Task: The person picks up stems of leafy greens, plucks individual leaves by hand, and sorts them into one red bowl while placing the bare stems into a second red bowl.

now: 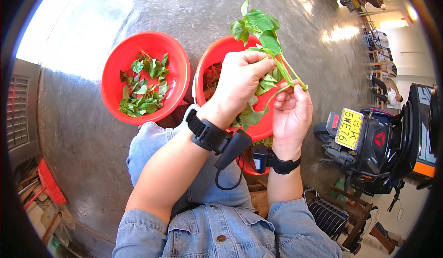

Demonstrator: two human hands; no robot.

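My left hand [242,76] pinches a bunch of leafy green stems [282,65] between thumb and fingers, its broad leaves fanning out above the knuckles. At the lower cut ends of those stems, my right hand [291,112] closes its thumb and fingertips on them. Both hands are raised over a red basin [262,130], which holds more greens partly hidden by my left hand and forearm. To the left, a second red basin [177,73] holds a loose pile of green leaves [143,89]. Black straps with small devices circle both wrists.
Below my hands, another red container [249,168] with greens shows partly between my legs. A parked motorbike [378,138] stands on the right. At the lower left lies a red broom head [50,182] near a grey louvred panel [18,110]. The floor [184,9] is grey concrete.
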